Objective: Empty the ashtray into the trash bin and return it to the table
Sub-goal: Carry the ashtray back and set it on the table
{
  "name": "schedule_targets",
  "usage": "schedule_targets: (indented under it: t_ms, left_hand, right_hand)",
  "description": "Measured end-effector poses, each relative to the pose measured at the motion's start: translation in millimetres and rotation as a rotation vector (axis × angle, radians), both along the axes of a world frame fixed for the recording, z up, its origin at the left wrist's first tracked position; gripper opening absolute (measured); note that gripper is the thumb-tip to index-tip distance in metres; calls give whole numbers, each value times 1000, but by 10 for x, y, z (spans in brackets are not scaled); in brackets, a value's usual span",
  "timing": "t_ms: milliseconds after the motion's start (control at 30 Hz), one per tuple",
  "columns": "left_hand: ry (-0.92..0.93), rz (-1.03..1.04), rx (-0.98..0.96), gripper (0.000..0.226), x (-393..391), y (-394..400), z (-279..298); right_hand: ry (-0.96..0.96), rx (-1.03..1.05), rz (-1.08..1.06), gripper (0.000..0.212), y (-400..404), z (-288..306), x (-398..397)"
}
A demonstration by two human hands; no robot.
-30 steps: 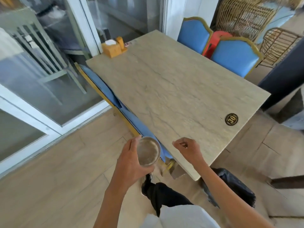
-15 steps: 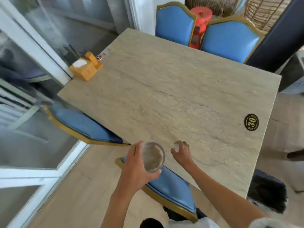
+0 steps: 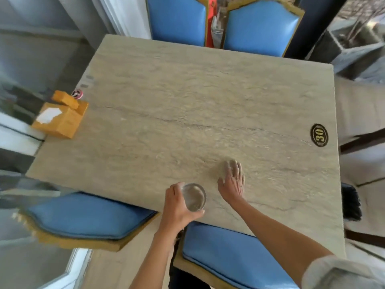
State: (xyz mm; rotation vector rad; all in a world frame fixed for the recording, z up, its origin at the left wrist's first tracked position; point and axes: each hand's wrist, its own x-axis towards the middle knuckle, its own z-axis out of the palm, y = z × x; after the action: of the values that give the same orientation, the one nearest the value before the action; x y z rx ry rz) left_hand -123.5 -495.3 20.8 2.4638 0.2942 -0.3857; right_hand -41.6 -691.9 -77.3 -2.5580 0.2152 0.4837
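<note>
My left hand (image 3: 177,207) has its grip closed around the ashtray (image 3: 194,197), thumb on the far side of the wall and fingers curled under the near side, so the small round metal dish sits level with its mouth up. I judge that hold is chosen to keep the rim free for setting it down flat. The bowl looks empty apart from a dull film, though blur keeps me from being sure. The ashtray is over the near edge of the worktop (image 3: 187,105), just inside it; whether its base touches the surface I cannot tell.

My right hand (image 3: 232,180) lies just beside it, further in from the near edge, palm down, fingers spread and holding nothing. It seems to be brushing or steadying on the stone, but motion blur at the fingertips hides which.

Further out, an orange napkin holder (image 3: 60,118) stands at the left edge, well apart from both hands, and a black number badge (image 3: 319,135) sits near the right edge. Blue chairs (image 3: 235,255) are tucked under the near and far edges. A dark bin bag (image 3: 351,203) shows just past the near right corner, which suggests the emptying is done and only the return is left.
</note>
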Motion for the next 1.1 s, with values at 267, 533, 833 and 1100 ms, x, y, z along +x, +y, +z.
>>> schedule_targets:
  t_ms: [267,533,833,1100]
  left_hand:
    - [-47,-90,2,107,615,545,-616]
    - [-142,-124,52,116,928,651,-759]
    - [-131,235,16,93,618,390,-841]
    - [-176,290,22,89,1199,235,-950]
  right_hand:
    - [10,-98,-256,73,707,-168,380]
    - [-24,-246,-378,67,943,-272,414]
    - [-5,-266,-389,69,916,-313,457]
    - [1,-255,-398,68,927,-273,461]
